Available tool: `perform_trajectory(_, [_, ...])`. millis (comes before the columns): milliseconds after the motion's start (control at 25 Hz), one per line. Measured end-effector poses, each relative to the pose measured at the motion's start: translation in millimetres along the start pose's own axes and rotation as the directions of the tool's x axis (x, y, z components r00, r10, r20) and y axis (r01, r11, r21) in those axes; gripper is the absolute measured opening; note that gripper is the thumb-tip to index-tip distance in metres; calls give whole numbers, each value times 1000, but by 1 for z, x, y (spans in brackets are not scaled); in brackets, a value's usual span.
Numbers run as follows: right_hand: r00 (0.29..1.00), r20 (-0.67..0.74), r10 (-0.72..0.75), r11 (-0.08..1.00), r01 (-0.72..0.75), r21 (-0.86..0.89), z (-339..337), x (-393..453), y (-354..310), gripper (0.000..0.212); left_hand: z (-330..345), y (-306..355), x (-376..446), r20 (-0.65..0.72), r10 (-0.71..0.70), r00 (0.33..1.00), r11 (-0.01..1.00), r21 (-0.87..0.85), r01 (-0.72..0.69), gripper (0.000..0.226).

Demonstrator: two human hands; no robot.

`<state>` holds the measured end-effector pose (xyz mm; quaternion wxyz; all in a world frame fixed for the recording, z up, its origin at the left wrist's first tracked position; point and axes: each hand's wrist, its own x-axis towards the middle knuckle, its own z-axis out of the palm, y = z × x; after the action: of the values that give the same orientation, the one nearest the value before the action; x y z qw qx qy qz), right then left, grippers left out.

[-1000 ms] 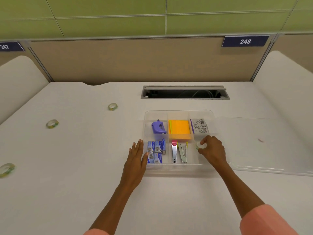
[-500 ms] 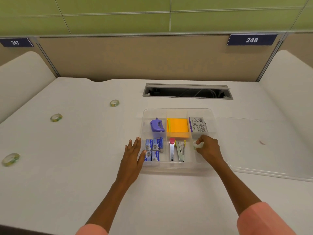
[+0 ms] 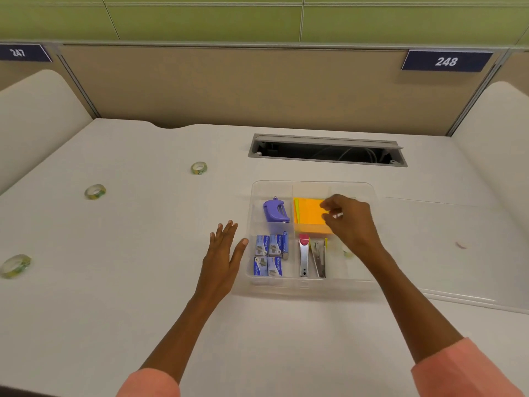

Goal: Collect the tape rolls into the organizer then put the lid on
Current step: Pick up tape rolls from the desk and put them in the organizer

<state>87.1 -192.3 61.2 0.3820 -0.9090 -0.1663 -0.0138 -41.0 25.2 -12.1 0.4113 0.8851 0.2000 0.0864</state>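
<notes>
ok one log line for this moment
right hand: above organizer | left hand: flat on desk | three tape rolls outside | lid: off

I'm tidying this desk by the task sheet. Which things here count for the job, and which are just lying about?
For the job: three tape rolls on the desk, one in the organizer, organizer, lid.

Lying about: hole punch, sticky notes, staple boxes, staplers.

The left hand [image 3: 224,250] lies flat and palm down, fingers [image 3: 229,229] straight and slightly spread, pointing to the far side, thumb angled out to the right. Its forearm runs back toward the near edge into a pink sleeve [image 3: 148,383]. The right hand [image 3: 350,222] is raised farther off, knuckles up, wrist bent, fingers curled loosely inward to the left with nothing clearly between them. Its forearm slants down to the near right, sleeved likewise.
</notes>
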Motion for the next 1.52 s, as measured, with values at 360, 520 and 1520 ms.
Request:
perform_trajectory(360, [978,181,-107,987,83,137,153,90,-110,23,-79,-76,56,-12,-55,998,994,96,56,55])
perform_trajectory(520, [980,185,-66,993,47,107,219,136,-134,29,-107,-107,77,-9,-90,996,988,125,91,55])
perform_trajectory(1520, [991,94,-94,996,94,9,188,146,-126,55,-59,-53,76,88,61,994,997,-53,-56,56])
